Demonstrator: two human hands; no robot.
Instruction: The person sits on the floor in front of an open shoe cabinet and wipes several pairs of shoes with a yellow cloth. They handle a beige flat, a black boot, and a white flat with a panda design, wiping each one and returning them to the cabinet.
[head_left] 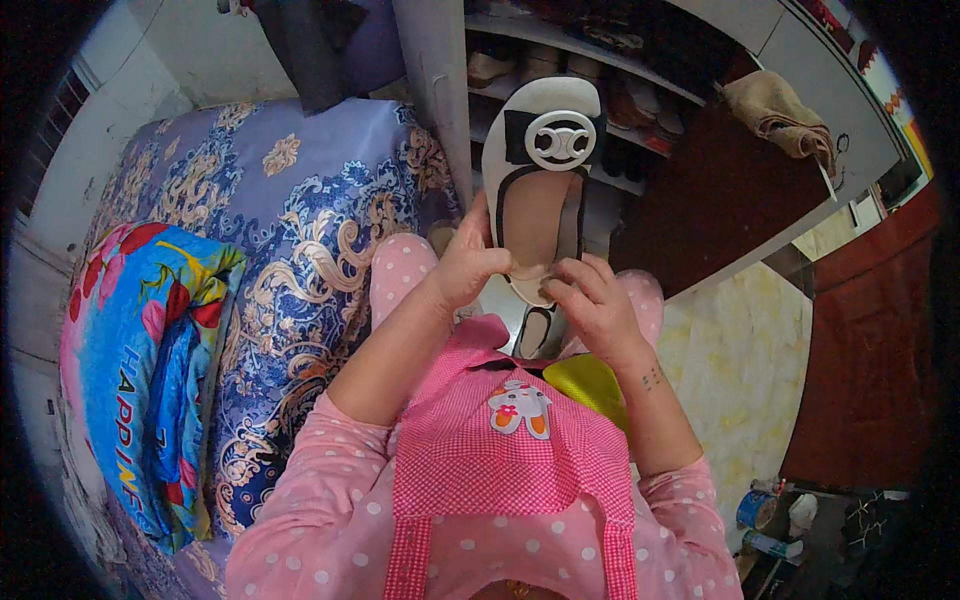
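A white flat shoe (497,150) with black trim and a round white buckle is held up in front of my lap, toe pointing away and tan insole facing up. My left hand (468,265) grips its left side near the heel, thumb resting over the inside edge. Curled fingers of my right hand (598,305) press at the right of the heel; their tips are partly hidden. Lower down, between my knees, part of another white shoe with dark trim (535,330) shows. Its lower end disappears behind my pink checked apron (510,440).
Ahead is a cabinet with several shoes on its shelves (560,68). Its dark door (680,190) hangs open at the right, a brown cloth (780,115) over the top. A patterned bed (290,220) with a folded bright blanket (150,370) lies left. Bottles and cans (757,510) stand lower right.
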